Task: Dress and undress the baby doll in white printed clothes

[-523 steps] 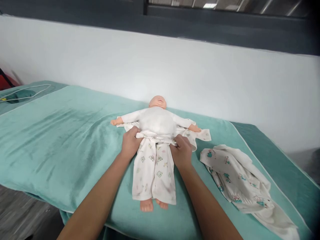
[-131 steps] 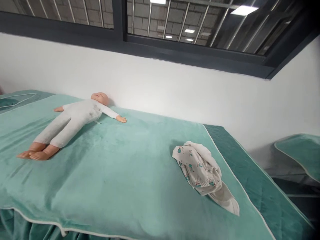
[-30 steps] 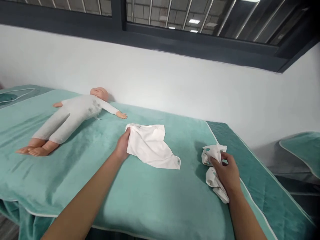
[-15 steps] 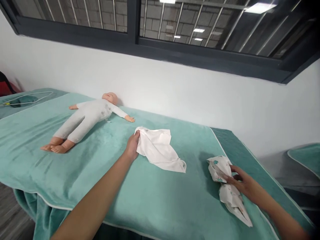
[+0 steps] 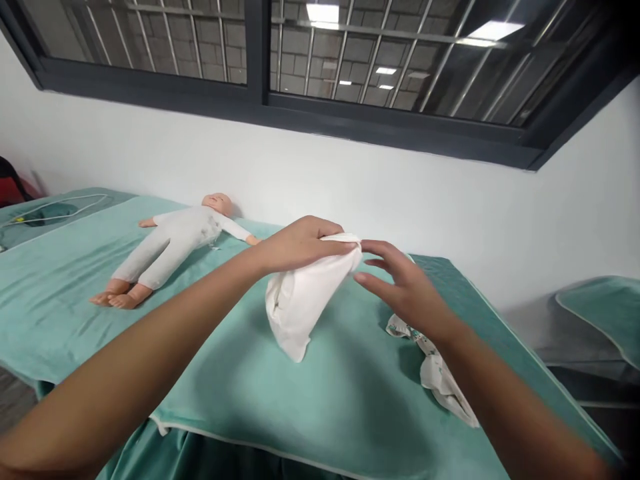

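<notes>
My left hand (image 5: pixel 300 243) pinches the top of a white baby garment (image 5: pixel 300 300) and holds it lifted above the teal-covered bed (image 5: pixel 240 393); the cloth hangs down in a bunch. My right hand (image 5: pixel 400 287) is beside it with fingers spread, fingertips close to the garment's upper edge, holding nothing. Below the right wrist a second, printed garment (image 5: pixel 440 377) lies crumpled on the bed. A baby doll (image 5: pixel 175 240) in a plain white suit lies on its back at the far left, near the wall.
The white wall (image 5: pixel 450 213) runs behind the bed, under a dark-framed window (image 5: pixel 300 67). Another teal bed (image 5: pixel 600 313) stands at the right. At the far left a white cord (image 5: pixel 55 203) lies on a neighbouring teal surface. The bed's front edge is near me.
My left hand has lifted the white garment off the bed. My right hand has let go of the printed garment and moved up to the white one.
</notes>
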Demonstrator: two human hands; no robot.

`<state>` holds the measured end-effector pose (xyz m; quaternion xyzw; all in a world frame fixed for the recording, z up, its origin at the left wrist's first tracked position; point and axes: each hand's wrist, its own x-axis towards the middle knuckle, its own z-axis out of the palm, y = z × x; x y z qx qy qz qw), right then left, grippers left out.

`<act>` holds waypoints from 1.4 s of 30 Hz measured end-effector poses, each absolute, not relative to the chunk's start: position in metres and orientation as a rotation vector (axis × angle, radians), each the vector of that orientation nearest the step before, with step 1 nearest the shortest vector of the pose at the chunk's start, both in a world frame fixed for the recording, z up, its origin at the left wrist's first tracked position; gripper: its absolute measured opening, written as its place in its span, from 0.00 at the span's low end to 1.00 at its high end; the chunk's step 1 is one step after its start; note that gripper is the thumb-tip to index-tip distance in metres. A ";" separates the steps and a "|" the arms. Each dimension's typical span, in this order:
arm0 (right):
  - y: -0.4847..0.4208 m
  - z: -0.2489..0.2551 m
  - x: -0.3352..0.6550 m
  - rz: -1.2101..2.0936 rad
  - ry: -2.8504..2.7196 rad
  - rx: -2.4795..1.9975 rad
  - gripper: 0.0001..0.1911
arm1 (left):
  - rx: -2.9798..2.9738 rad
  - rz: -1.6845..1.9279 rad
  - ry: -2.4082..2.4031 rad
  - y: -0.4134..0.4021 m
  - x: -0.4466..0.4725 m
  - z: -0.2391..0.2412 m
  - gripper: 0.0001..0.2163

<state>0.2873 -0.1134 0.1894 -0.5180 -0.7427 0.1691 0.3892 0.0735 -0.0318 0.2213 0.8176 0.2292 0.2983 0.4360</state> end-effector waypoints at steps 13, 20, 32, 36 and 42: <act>-0.111 0.251 0.249 0.868 -2.004 -1.252 0.18 | 2.300 0.976 0.578 -0.071 0.041 0.259 0.04; -0.114 0.249 0.264 0.201 -2.157 -1.683 0.25 | 2.596 1.086 0.973 -0.049 0.027 0.231 0.09; -0.113 0.211 0.307 -0.228 -1.968 -2.005 0.18 | 2.587 1.009 1.578 -0.029 -0.010 0.196 0.11; -0.113 0.207 0.313 -0.195 -1.965 -1.901 0.19 | 2.571 0.853 1.723 -0.032 -0.017 0.196 0.10; -0.104 0.217 0.320 0.171 -1.722 -1.933 0.16 | 2.434 0.745 1.730 -0.009 -0.033 0.199 0.08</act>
